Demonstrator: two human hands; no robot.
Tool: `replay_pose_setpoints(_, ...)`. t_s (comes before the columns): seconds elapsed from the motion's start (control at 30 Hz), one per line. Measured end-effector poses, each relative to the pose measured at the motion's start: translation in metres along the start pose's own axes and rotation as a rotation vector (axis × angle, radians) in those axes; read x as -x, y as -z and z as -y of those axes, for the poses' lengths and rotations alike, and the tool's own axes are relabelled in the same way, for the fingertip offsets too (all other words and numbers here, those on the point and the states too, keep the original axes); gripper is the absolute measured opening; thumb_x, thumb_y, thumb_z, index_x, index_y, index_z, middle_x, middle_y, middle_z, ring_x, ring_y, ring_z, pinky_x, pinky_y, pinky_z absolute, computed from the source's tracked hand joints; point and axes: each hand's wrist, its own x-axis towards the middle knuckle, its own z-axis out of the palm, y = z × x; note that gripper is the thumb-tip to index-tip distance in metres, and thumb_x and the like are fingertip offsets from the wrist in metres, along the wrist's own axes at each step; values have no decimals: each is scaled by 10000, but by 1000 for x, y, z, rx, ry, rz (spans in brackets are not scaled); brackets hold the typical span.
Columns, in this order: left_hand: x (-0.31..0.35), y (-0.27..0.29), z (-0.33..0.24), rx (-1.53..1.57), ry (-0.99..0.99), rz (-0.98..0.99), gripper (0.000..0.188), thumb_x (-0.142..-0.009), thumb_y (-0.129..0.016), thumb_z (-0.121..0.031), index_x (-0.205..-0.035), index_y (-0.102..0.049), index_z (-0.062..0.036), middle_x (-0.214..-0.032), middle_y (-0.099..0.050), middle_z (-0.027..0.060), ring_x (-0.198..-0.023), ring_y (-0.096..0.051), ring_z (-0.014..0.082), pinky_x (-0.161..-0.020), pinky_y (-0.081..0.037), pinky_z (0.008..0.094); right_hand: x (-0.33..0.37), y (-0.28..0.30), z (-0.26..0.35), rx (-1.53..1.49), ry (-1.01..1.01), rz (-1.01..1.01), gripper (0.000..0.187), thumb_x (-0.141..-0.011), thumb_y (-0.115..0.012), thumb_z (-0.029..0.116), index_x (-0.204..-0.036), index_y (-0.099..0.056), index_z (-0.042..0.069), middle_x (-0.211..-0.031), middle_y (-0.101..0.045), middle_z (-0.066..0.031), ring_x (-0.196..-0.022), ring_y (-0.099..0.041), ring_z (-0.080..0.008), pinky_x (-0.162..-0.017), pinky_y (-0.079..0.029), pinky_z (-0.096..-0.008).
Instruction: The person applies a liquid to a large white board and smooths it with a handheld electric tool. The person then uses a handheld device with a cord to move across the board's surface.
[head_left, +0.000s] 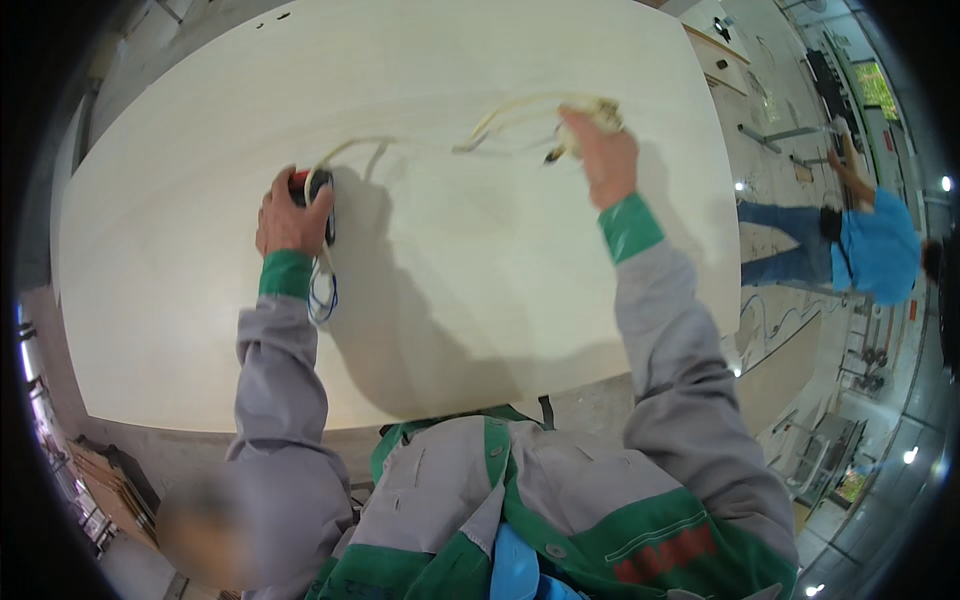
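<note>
My left hand (290,222) is closed around a small red-and-black device (322,186) on the pale board (480,290). The fingers cover most of it, so its exact kind is hidden. A thin blue wire loop (322,298) and a bit of white cord hang out beside the wrist. From the device a cream cord (352,143) runs off to the right. Further right, my right hand (602,158) grips a cream cable bundle (605,108), blurred by motion, above the board. A dark-tipped end (552,156) sticks out at its left side.
The large pale board spans most of the view, its near edge just in front of my body. Past its right edge, a person in a blue shirt (875,245) stands among metal frames. Brown panels (112,490) lean at the lower left.
</note>
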Motion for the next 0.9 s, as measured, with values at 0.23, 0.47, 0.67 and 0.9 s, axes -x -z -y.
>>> replay_pose_setpoints(0.23,180,25,138,34,-47,29,785,-829,-694,-536,-1492,-525,-151,-1352,-632,183,-1264,-596,354,-1092,-451,471,300,70,-75,-35,-69,56,260,-836,-816,228,-895,-730,-11,-788,-710,-36,-717,-612,-98,-644,-512,-310)
replay_pose_setpoints(0.47,253,30,233,9,-42,-16,805,-832,-676,-571,-1498,-528,-145,-1371,-635,186,-1281,-597,356,-1094,-451,467,472,106,-108,61,-119,39,287,-823,-815,244,-922,-724,-9,-768,-717,-55,-700,-638,-122,-651,-523,-319)
replay_pose_setpoints(0.67,290,32,225,12,15,-74,820,-870,-581,-695,-1497,-542,-168,-1424,-615,186,-1331,-566,371,-1115,-435,480,498,108,-101,67,-16,50,306,-844,-825,241,-955,-738,-31,-768,-719,-43,-700,-647,-106,-658,-537,-304)
replay_pose_setpoints(0.9,297,39,210,2,116,-47,751,-945,-450,-704,-1487,-555,-195,-1406,-623,175,-1324,-570,363,-1112,-428,485,491,91,-80,24,28,117,248,-863,-831,215,-928,-735,-4,-823,-689,6,-723,-595,-75,-663,-498,-268)
